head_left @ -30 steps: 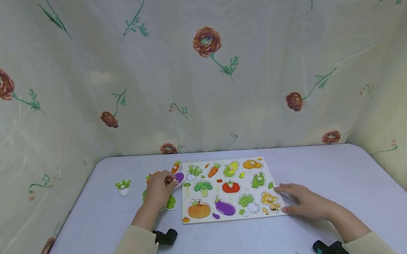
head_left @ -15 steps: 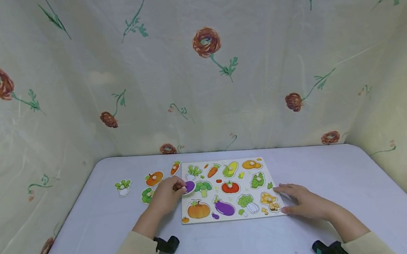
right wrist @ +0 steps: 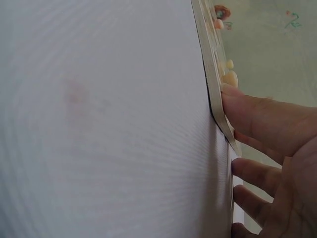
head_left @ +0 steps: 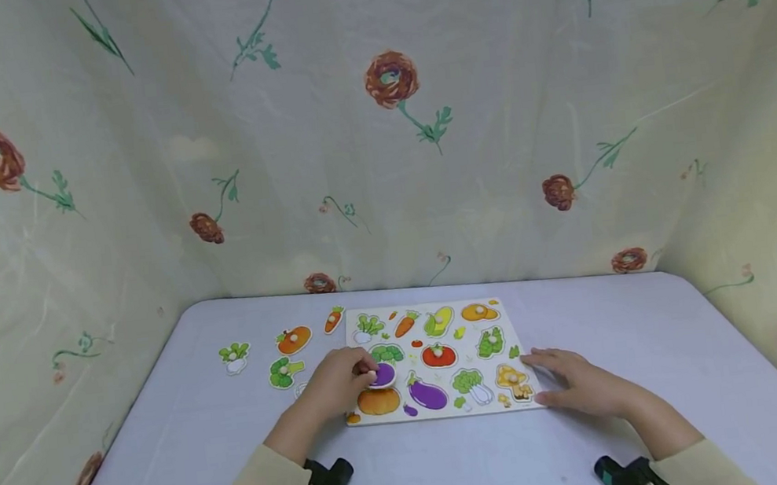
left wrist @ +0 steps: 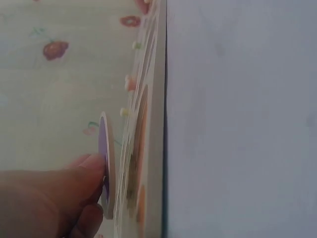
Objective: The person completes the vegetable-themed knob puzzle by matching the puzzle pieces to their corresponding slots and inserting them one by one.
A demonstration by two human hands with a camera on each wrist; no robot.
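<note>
My left hand [head_left: 338, 384] pinches a purple eggplant puzzle piece [head_left: 384, 375] by its knob, over the left part of a white vegetable puzzle board [head_left: 469, 358]. In the left wrist view the piece [left wrist: 111, 171] stands edge-on at the fingertips, a small gap apart from the board [left wrist: 156, 163]. It covers part of the printed broccoli and pumpkin in the head view. The board's printed eggplant [head_left: 428, 395] lies just to the right. My right hand [head_left: 581, 383] rests with spread fingers at the board's right edge, its thumb [right wrist: 247, 111] touching the corner.
Loose pieces lie left of the board: a radish [head_left: 235, 357], a pumpkin [head_left: 294, 340], a carrot [head_left: 333, 320] and a broccoli [head_left: 284, 373]. Another piece is partly hidden by the left hand. Knobbed pieces, such as the tomato [head_left: 439, 356], sit in the board. A flowered curtain [head_left: 484, 209] hangs behind.
My left hand has carried the eggplant piece rightward and toward me, from beside the board to over it. The right hand has stayed at the board's edge.
</note>
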